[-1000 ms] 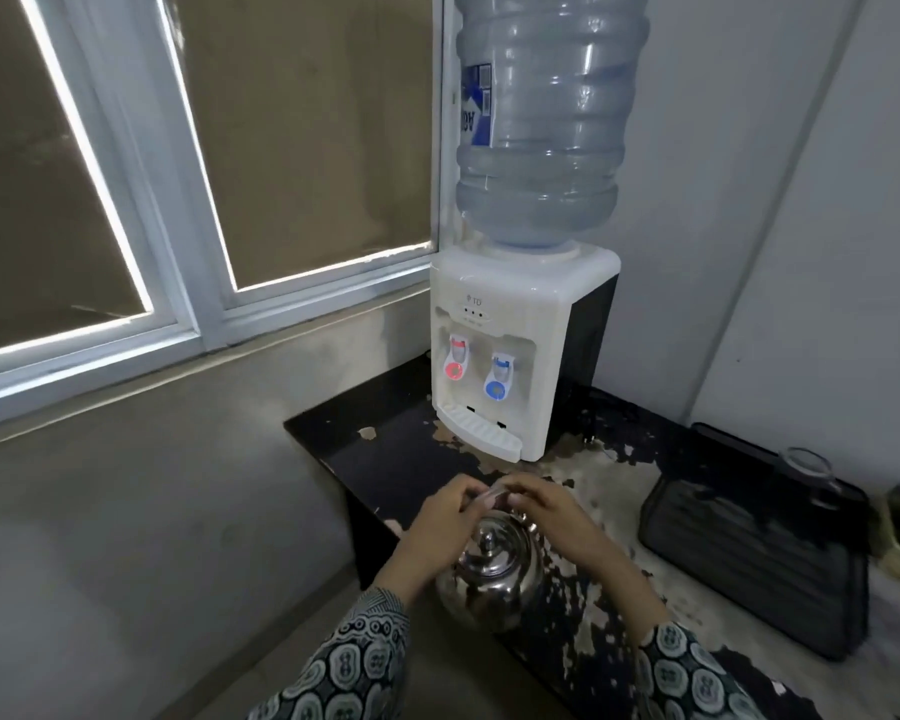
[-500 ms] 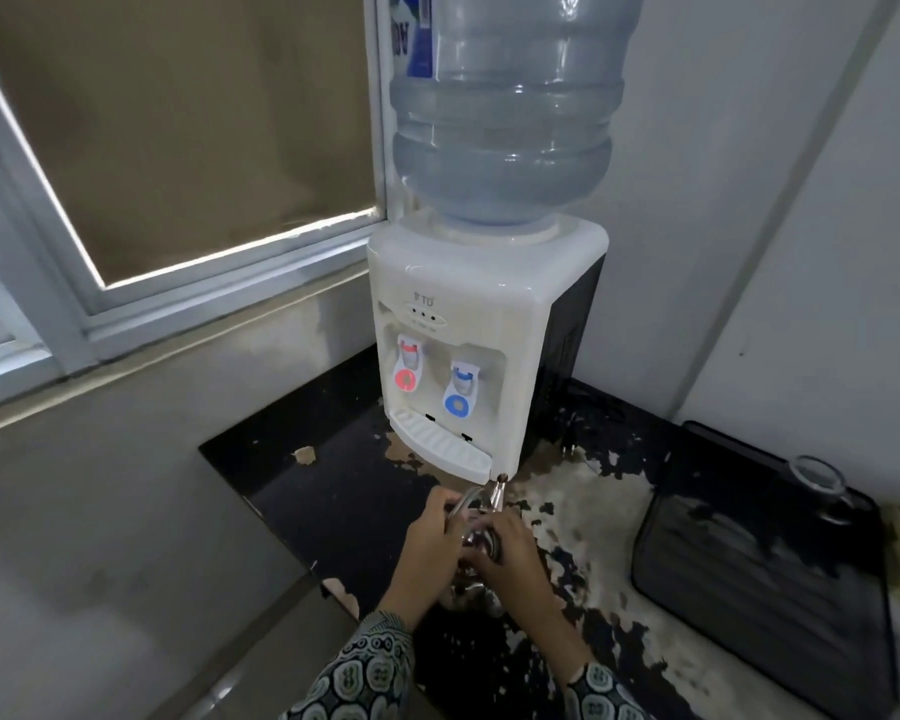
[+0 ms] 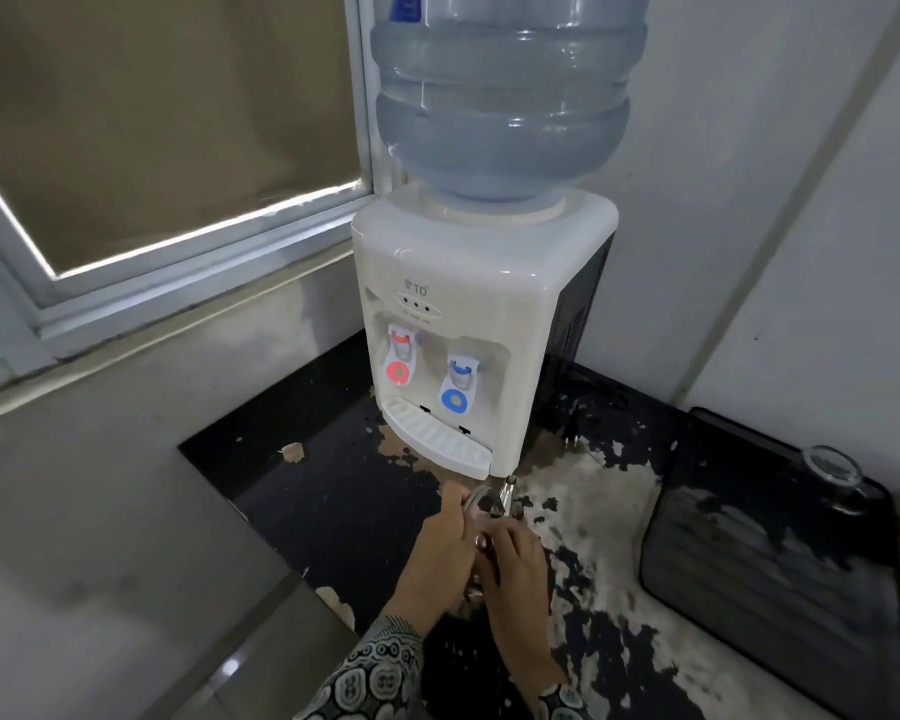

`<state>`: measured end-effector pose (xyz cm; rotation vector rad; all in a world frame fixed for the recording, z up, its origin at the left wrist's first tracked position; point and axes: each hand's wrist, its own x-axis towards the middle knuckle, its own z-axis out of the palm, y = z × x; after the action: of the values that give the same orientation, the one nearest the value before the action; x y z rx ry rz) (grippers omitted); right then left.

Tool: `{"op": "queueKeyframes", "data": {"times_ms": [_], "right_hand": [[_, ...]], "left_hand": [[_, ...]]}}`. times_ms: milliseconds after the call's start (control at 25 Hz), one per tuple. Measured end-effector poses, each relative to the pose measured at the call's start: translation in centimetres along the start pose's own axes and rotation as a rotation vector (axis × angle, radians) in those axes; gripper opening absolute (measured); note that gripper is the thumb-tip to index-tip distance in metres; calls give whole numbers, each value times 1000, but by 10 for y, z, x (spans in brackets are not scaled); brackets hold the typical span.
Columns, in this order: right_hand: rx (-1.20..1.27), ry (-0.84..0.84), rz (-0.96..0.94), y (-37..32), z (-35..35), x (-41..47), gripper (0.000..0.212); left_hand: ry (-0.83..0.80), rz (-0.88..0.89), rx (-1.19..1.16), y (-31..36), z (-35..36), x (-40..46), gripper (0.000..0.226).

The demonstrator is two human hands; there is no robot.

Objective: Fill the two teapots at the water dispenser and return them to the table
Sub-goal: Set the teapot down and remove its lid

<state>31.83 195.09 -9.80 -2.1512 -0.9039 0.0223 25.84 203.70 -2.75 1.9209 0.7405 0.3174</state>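
Note:
A white water dispenser [image 3: 468, 314] with a big blue bottle [image 3: 505, 96] stands in the corner of a worn black counter [image 3: 344, 491]. It has a red tap [image 3: 401, 358] on the left, a blue tap [image 3: 458, 387] on the right and a drip tray [image 3: 437, 439] below. A steel teapot [image 3: 492, 504] sits low in front of the tray, mostly hidden by my hands; only its handle and spout tip show. My left hand [image 3: 437, 553] holds the handle side. My right hand [image 3: 515, 563] covers the teapot's top. A second teapot is not in view.
A black tray [image 3: 770, 574] lies on the counter at the right with an upturned glass [image 3: 830, 475] on its far corner. A window [image 3: 167, 148] fills the wall at the left. White wall panels stand behind and right of the dispenser.
The view has closed in on the dispenser. Both hands and the teapot have moved forward, from the counter's front edge to just below the drip tray. The hands now cover the teapot's body.

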Motion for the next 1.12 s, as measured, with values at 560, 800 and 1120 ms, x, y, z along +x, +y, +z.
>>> {"op": "queueKeyframes", "data": {"times_ms": [560,800,1120], "right_hand": [[96,110,-2,2,6,-8,25],[62,66,-46,3,8,-9,28],[160,97,-18,5,12,-9,34]], "left_hand": [[-14,-136,14,-19,-10,0,30],[-31,-203,29,-28,-12,10,30],[-14,-218,18,-31,-9,13,32]]}}
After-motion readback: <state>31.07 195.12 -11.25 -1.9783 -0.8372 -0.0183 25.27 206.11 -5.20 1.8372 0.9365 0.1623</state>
